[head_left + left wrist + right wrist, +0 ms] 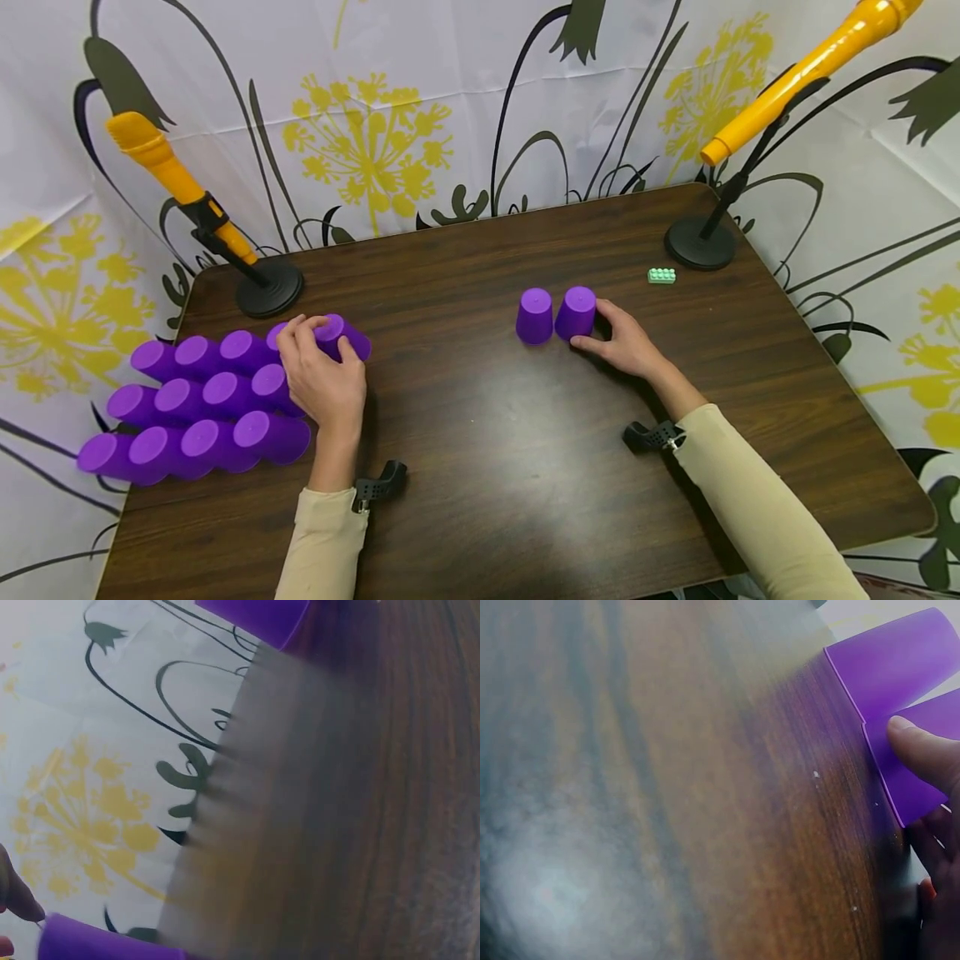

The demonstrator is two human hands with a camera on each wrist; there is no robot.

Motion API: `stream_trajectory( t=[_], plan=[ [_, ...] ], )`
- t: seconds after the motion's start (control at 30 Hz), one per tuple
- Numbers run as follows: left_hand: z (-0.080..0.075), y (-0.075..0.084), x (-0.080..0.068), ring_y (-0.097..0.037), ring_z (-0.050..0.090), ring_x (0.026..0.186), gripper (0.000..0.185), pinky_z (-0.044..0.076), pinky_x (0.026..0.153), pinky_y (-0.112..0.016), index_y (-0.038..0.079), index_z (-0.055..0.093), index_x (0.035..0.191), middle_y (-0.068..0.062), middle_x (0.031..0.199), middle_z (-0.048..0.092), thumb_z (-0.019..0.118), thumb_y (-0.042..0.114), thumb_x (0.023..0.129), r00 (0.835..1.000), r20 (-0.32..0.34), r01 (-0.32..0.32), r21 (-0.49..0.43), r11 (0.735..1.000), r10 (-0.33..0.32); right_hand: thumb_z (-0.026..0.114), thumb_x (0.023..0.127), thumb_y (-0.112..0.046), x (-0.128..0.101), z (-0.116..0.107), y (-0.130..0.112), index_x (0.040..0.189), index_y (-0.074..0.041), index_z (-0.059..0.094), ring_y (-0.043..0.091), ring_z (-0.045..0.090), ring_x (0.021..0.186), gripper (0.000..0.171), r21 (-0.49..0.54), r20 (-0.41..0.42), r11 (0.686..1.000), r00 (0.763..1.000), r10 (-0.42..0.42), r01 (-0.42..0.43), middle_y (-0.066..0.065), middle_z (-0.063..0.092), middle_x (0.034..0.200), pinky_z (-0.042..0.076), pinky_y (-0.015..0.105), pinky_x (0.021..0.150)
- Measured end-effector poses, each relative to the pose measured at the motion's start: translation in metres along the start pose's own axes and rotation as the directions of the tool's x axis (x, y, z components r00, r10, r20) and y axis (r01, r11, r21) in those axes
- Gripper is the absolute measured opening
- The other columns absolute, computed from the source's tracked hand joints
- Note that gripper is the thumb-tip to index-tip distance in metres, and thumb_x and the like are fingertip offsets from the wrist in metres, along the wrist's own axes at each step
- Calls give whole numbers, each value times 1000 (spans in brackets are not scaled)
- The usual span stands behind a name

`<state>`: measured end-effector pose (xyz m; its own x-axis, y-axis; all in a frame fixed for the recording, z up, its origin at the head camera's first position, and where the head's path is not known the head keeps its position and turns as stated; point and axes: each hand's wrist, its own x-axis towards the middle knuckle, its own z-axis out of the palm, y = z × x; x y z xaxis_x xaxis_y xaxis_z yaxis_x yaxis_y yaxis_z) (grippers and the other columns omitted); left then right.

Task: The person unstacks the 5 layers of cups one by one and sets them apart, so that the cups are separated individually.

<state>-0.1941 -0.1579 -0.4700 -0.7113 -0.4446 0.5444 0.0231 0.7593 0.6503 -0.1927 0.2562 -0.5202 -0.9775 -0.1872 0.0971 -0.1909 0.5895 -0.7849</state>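
Note:
At the right end of the back row of purple cups, my left hand [326,379] grips one purple cup [352,337], thumb in front and fingers behind. In the left wrist view, a fingertip [28,906] meets the edge of a purple cup [105,941]. Near the table's middle, my right hand [630,343] holds an upside-down purple cup [574,315] between thumb and fingers. A second upside-down cup [534,318] stands close on its left. The right wrist view shows my thumb [922,750] against the held cup's side, with the other cup [892,664] beside it.
Several more upside-down purple cups [206,398] stand in three rows at the left of the brown table [465,467]. A yellow microphone [153,158] on a stand is back left, another yellow microphone [795,92] back right. A green toy brick [662,276] lies near the right stand.

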Motion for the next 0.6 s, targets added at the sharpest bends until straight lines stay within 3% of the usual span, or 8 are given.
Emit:
stream_trajectory(
  t=[0.1, 0.23, 0.37, 0.43, 0.5, 0.6],
  plan=[
    [-4, 9, 0, -20, 50, 123, 23, 49, 80, -54, 11, 64, 107, -1, 133, 53, 71, 15, 85, 999, -28, -36, -24, 999, 35, 79, 84, -25, 0, 0, 0, 139, -4, 49, 35, 43, 133, 66, 1, -4, 1000, 1000, -4, 4, 18, 53, 138, 28, 52, 112],
    [-5, 29, -3, -19, 51, 122, 22, 50, 74, -51, 11, 65, 105, 0, 133, 54, 70, 17, 85, 991, -32, -133, -100, 986, 131, 79, 84, -25, 0, 0, -1, 139, -4, 49, 35, 43, 133, 66, -4, -8, 1000, 1000, -4, 4, 18, 53, 138, 28, 52, 112],
    [5, 47, -16, -22, 55, 117, 25, 50, 67, -47, 13, 65, 107, 0, 132, 55, 70, 15, 83, 968, 49, -235, -183, 955, 247, 79, 84, -25, 0, 0, -1, 139, -3, 49, 35, 42, 134, 66, -4, -6, 1000, 1000, -2, 2, 18, 52, 139, 28, 52, 112],
    [14, 54, -25, -23, 57, 114, 29, 50, 63, -45, 14, 65, 110, 1, 131, 55, 71, 14, 82, 947, 121, -267, -220, 938, 298, 79, 84, -25, 0, 0, -1, 139, -3, 49, 35, 42, 134, 66, -2, -4, 1000, 1000, -2, 2, 18, 52, 139, 27, 52, 112],
    [22, 61, -36, -24, 59, 110, 34, 49, 56, -42, 15, 64, 115, 0, 132, 55, 72, 14, 82, 912, 211, -296, -252, 921, 351, 79, 84, -24, 0, 0, -1, 139, -3, 49, 35, 42, 134, 66, 0, -2, 1000, 1000, -2, 2, 18, 52, 139, 27, 53, 112],
    [34, 72, -49, -23, 60, 107, 44, 46, 46, -36, 16, 61, 124, -2, 134, 53, 74, 13, 82, 836, 345, -331, -304, 893, 427, 79, 84, -25, 0, 0, -2, 139, -3, 49, 34, 42, 134, 66, 0, -2, 1000, 1000, 1, -1, 18, 52, 139, 27, 52, 112]
  ],
)
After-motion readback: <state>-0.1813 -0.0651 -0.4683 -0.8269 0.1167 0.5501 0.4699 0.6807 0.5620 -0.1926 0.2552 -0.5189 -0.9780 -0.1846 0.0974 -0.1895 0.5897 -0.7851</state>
